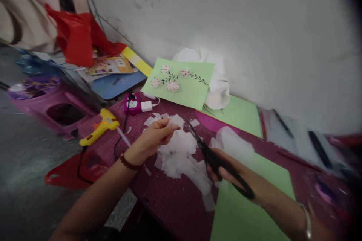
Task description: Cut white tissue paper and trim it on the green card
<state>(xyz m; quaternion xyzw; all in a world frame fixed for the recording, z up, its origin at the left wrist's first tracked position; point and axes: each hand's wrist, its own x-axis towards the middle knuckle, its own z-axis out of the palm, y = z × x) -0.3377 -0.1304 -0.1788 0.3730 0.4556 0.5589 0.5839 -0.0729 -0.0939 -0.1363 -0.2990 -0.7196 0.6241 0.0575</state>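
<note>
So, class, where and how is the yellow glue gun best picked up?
Probably by its handle, from the left edge of the table: the handle slants that way, while the glue stick juts out to the right.

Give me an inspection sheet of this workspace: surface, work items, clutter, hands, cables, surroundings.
Surface: patterned purple-red table, strewn with white scraps.
Work items: black scissors, white piece; green card bearing four flower shapes is behind them.
Clutter: yellow glue gun at the left edge; red bag, upper left.
Hands: left hand pinches the white piece; right hand holds the scissors, blades close to it.
Cables: black cord runs from the magenta power socket, with a white charger beside it; dark cord hangs below the glue gun.
Surroundings: pale, marked wall behind; purple stool to the left.
</note>
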